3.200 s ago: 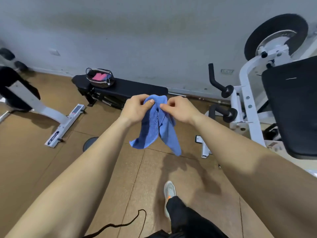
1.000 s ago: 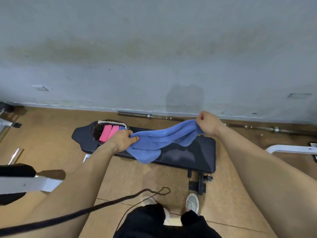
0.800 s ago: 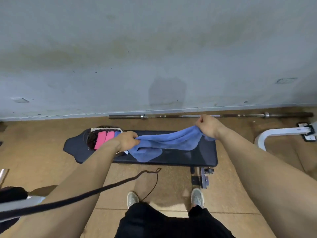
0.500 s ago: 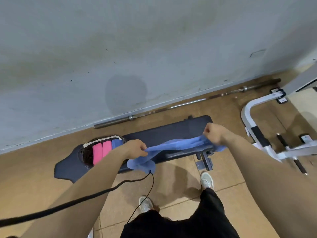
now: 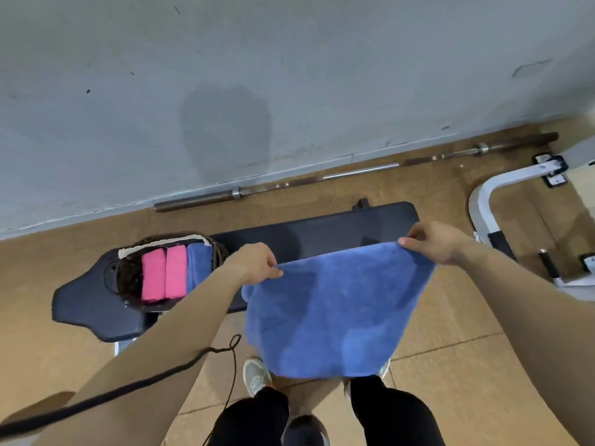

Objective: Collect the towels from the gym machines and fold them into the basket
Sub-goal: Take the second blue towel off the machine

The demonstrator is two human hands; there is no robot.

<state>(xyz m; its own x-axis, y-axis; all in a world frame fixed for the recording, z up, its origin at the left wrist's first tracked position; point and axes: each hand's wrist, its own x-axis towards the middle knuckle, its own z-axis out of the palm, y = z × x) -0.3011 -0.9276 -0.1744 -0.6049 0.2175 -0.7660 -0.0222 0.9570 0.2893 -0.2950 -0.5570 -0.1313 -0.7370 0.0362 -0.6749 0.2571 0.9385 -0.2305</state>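
Blue towel (image 5: 335,310): opened out flat, hanging by its top edge in front of the worktop (image 5: 322,228), roughly 3 o'clock of the basket (image 5: 127,278).
Left hand (image 5: 254,263): fingers clamped on the towel's 9 o'clock corner.
Right hand (image 5: 434,241): fingers pinched on the 3 o'clock corner.
Basket spot: 9 o'clock end of the worktop, two pink towels (image 5: 164,273) plus a folded blue one (image 5: 199,265) tucked inside.
Done so far: looks like three folded and stowed.
Left to do: folding this one and dropping it in; no clue whether more wait on machines out of view.
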